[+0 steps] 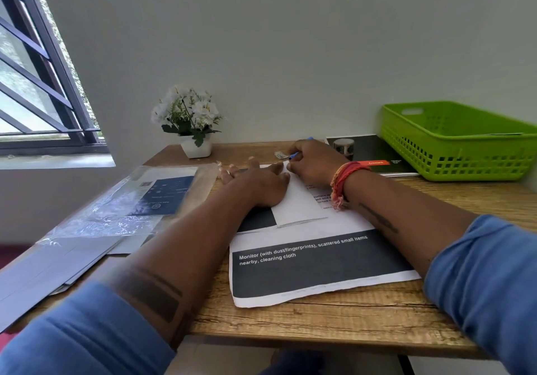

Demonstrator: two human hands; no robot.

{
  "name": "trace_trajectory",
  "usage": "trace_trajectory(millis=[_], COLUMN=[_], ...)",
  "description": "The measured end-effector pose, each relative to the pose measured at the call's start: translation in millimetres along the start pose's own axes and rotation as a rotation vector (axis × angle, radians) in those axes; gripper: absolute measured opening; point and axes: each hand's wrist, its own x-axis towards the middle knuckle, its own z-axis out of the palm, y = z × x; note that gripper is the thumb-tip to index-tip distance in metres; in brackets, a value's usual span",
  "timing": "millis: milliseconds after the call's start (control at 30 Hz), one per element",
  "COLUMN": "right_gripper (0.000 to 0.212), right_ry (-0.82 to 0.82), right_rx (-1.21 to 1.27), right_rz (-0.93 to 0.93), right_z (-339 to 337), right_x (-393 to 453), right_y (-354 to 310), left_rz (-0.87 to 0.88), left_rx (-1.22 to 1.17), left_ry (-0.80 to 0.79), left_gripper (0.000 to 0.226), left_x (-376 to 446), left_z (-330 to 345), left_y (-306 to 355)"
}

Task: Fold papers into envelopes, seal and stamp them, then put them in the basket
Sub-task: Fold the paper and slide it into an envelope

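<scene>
The left hand [255,184] is lying flat, fingers straight, pressing a folded white paper [296,203] near the middle of the wooden tabletop [334,319]. The right hand [315,161] is curling around a blue pen [294,155]. The green plastic basket [459,142] is sitting at the far right corner.

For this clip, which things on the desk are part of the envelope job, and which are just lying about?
Part of the job:
- folded paper under the left hand
- printed sheet beneath it
- blue pen in the right hand
- green basket, far right

Lying about:
- flower pot
- plastic sleeve
- grey sheets
- black booklet
</scene>
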Motion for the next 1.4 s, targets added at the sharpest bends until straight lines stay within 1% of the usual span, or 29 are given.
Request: trace_trajectory(millis=[200, 333, 500, 700, 833, 900, 967, 1067, 1200, 1233, 1300, 1333, 1367, 1400], right_gripper=[0.042, 0.033, 0.027, 0.028, 0.029, 0.028, 0.024, 0.022, 0.022, 0.028, 0.054, 0.063, 0.064, 0.057], right_ry=[-0.005, 0.009, 0.057, 0.204, 0.322, 0.357, 0.365, 0.33, 0.218, 0.177, 0.051, -0.012, -0.057, -0.076], right_rx=[-0.033, -0.042, 0.038, 0.087, 0.171, 0.204, 0.245, 0.305, 0.338, 0.34, 0.376, 0.378, 0.364, 0.344], right_rz=[-0.015, -0.031, -0.043, -0.007, 0.009, 0.012, 0.051, 0.142, 0.2, 0.215, 0.26, 0.282, 0.289, 0.292], right_z=[7.7, 9.1, 7.5, 6.5, -1.0, -3.7, -4.0, -7.3, -18.4, -20.8, -22.7, -22.0, -21.9, -24.0], right_x=[8.3, 13.9, 14.2, 14.9, 13.4, 12.2, 14.3, 16.2, 11.8, 10.2, 10.5, 12.7, 12.4, 9.7], right_y=[8.4, 13.4, 18.2, 20.5, 20.1, 19.4, 21.6, 25.3, 23.6, 22.4, 24.8, 28.1, 28.8, 26.5], left_rz=[0.037, 0.042, 0.067, 0.095, 0.144, 0.166, 0.176, 0.169, 0.17, 0.173, 0.175, 0.169, 0.161, 0.154], left_rx=[-0.016, -0.015, -0.014, -0.014, -0.091, -0.116, -0.098, -0.078, -0.038, -0.033, -0.034, -0.042, -0.057, -0.077], left_ry=[-0.011, -0.011, -0.007, 0.007, 0.059, 0.09, 0.109, 0.112, 0.103, 0.11, 0.123, 0.128, 0.135, 0.145], left_gripper=[0.055, 0.055, 0.058, 0.056, 0.051, 0.05, 0.047, 0.047, 0.048, 0.048, 0.048, 0.048, 0.048, 0.047], left_x=[-2.1, -3.1, -5.4, -10.2, -7.5, -8.3, -11.0, -15.3, -15.7, -15.1, -13.2, -12.3, -11.4, -10.5], left_z=[3.8, 3.3, 3.1, 1.6, 1.3, -0.8, -2.1, -3.1, -2.9, -2.2, -0.4, 0.5, 1.1, 1.5], left_y=[8.6, 8.2, 10.0, 15.0, 16.1, 15.4, 15.2, 15.2, 16.4, 16.8, 16.9, 16.9, 16.6, 16.3])
